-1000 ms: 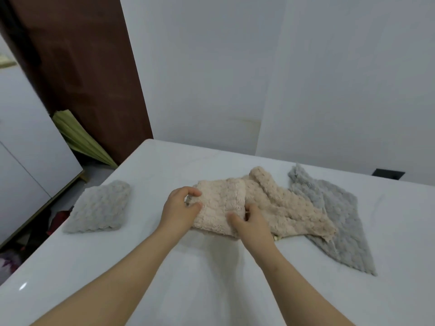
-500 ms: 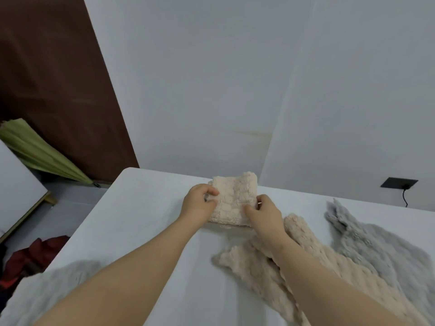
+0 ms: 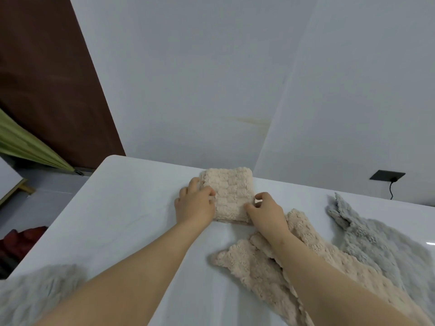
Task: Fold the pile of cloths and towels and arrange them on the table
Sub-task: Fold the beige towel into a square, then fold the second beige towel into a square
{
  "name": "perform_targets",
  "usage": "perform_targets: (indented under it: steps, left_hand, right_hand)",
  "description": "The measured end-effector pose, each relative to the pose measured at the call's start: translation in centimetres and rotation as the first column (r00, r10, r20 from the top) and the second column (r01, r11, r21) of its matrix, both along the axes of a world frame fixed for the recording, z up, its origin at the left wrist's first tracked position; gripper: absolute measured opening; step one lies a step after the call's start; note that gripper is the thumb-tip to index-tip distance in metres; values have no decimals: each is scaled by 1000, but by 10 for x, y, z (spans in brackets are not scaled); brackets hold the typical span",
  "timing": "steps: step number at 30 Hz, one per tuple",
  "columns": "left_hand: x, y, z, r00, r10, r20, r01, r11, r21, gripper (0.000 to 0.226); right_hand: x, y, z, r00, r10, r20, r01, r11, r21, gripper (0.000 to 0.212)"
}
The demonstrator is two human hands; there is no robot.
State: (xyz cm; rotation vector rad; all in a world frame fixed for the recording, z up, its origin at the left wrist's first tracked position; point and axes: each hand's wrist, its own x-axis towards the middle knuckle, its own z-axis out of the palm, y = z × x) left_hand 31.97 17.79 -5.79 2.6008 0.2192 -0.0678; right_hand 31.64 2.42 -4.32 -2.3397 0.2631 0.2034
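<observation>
A small folded beige cloth [image 3: 229,194] lies flat on the white table [image 3: 122,208] near its far edge. My left hand [image 3: 195,205] holds the cloth's left edge, thumb on top. My right hand [image 3: 266,212] pinches its near right corner with thumb and curled forefinger. Under my right forearm an unfolded beige cloth [image 3: 259,267] lies spread out. To the right of it lies a rumpled grey cloth [image 3: 376,243]. A folded grey cloth [image 3: 35,295] sits at the table's near left corner, partly cut off by the frame.
The white wall stands just behind the table's far edge, with a black socket and cable [image 3: 387,175] at the right. Left of the table, a green folded thing [image 3: 28,147] leans by a brown door, and red fabric [image 3: 21,241] lies on the floor.
Both hands lifted the folded beige cloth off the pile, carried it away from me and set it down flat near the far edge. My view turned up and left.
</observation>
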Motion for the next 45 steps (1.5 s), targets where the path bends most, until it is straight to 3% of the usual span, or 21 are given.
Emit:
perform_targets:
  steps: [4,10,19,26,34,39,45]
  left_hand:
    - [-22,-16,23,999,-47,15,46,996,78,39]
    - [-82,-43,55,995,-78,57,78,997,-1,32]
    - [-226,-89,17,983,-156,92,158,987,-14,34]
    - [-304,-103,-19,967,-152,206,167,984,-60,34]
    - [-391,-112,-46,923,-221,316,215,975,55,34]
    - [-403,-120,-49,889,-288,355,233,954,191,38]
    - [-366,-137,-53,868,-333,367,229,926,298,39]
  right_hand:
    - [-22,-4,25,993,81,91,-75,995,-67,34]
    - [-86,-25,54,981,106,162,-103,994,-27,29]
    - [-229,-82,-4,984,58,171,-67,997,46,7]
    - [-303,-103,-38,957,56,284,-76,995,60,26]
    - [-395,-127,-58,909,18,416,-42,998,49,26]
    - [-410,-142,-63,853,-54,520,56,998,12,28]
    - [-374,-157,-63,840,10,542,140,962,-236,32]
